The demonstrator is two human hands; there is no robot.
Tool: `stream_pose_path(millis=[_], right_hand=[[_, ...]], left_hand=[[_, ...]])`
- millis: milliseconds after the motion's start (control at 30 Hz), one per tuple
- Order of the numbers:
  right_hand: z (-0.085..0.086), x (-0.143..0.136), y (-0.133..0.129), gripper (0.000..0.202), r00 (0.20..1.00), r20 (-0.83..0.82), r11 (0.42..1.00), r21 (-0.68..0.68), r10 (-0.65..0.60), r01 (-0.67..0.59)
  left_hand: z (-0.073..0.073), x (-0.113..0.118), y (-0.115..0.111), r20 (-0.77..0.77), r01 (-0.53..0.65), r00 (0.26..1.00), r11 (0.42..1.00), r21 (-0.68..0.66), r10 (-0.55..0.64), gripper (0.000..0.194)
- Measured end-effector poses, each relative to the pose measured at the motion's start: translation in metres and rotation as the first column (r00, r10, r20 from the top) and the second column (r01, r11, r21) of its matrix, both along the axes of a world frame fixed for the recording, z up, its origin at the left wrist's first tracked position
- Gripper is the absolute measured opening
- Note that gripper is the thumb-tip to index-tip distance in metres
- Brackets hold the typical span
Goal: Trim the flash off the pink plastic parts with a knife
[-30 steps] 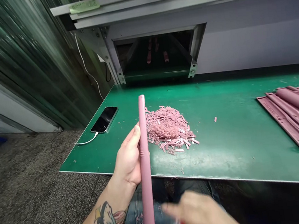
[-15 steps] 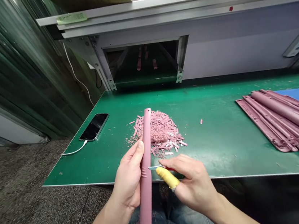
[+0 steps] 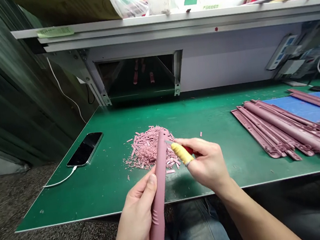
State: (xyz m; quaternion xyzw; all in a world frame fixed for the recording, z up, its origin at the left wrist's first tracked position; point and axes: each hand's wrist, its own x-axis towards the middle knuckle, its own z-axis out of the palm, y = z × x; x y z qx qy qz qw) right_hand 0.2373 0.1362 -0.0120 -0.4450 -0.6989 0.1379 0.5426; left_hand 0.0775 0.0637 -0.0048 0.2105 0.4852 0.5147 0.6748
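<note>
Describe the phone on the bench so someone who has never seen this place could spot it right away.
Start at the green worktable and go to its left edge. There, left of the heap of pink plastic trimmings, lies the phone, flat, dark screen up, with a white cable running off its near end. It is the only black, glossy slab on the table; everything else nearby is pink plastic.

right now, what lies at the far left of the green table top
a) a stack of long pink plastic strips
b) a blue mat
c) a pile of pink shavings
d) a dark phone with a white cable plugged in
d: the dark flat phone with its white cable lies near the left edge of the green table top, while the pile of pink plastic shavings sits mid-table and the strips and mat are to the right.
</note>
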Motion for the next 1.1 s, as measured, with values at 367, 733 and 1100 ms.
stream_pose_path(millis=[367, 733, 1100], right_hand=[[-0.011, 0.003, -0.001, 0.021, 0.976, 0.085, 0.973, -0.13, 0.2, -0.188], [-0.02, -0.019, 0.008, 0.045, 0.814, 0.56, 0.988, -0.081, 0.156, -0.133], [-0.02, -0.028, -0.025, 0.022, 0.728, 0.673, 0.985, -0.008, 0.132, -0.171]], left_hand=[[-0.021, -0.011, -0.001, -0.123, 0.058, 0.991, 0.997, 0.045, -0.052, 0.044], [-0.05, -0.017, -0.002, 0.008, -0.005, 1.0, 0.998, 0.065, 0.004, 0.039], [-0.042, -0.017, 0.011, 0.079, -0.033, 0.997, 0.981, 0.193, 0.018, 0.033]])
